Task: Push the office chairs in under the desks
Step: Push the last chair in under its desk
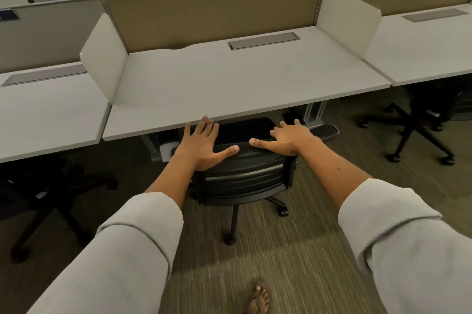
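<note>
A black mesh-backed office chair [245,175] stands in front of the middle white desk [229,89], its seat partly under the desk's front edge. My left hand [201,146] lies flat on the left top of the chair's backrest, fingers spread, fingertips near the desk edge. My right hand [288,138] rests flat on the right top of the backrest, fingers spread too. Neither hand wraps around the backrest. The chair's wheeled base [232,227] shows below on the carpet.
A second black chair [419,119] sits tucked under the right desk [421,45]. A third dark chair [43,196] stands under the left desk [46,114]. White dividers [102,63] separate the desks. My bare foot [258,299] stands on the striped carpet.
</note>
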